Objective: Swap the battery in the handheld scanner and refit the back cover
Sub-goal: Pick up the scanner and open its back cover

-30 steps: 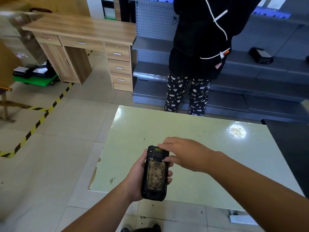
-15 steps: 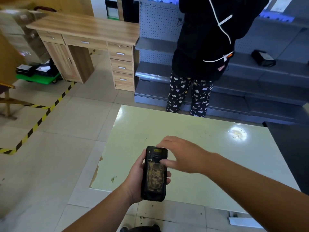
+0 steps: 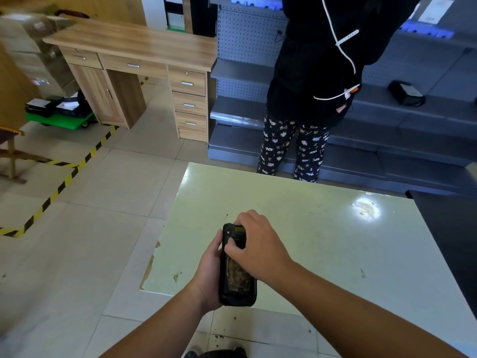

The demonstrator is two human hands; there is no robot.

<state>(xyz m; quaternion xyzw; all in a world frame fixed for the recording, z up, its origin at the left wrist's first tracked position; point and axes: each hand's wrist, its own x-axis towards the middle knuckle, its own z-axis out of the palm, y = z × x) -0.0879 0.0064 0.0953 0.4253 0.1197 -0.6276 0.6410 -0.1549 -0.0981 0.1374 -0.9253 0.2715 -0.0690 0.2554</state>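
Head view: both hands' grip clasps scanner [image 3: 237, 267] over scuffed pale table [image 3: 309, 241]; wooden desk [image 3: 134, 45] behind.

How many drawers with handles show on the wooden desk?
5. Two run under the desktop, one at the left and one in the middle. Three stack at the right: top, middle, bottom. The cupboard door is not counted.

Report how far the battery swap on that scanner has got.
Done: nothing that shows; no loose cover or spare battery is in view. In hand: the left hand grips the scanner above the table, its worn back facing up, while the right hand curls over its upper end, thumb on the back. Left: cover off, battery swapped, cover refitted.
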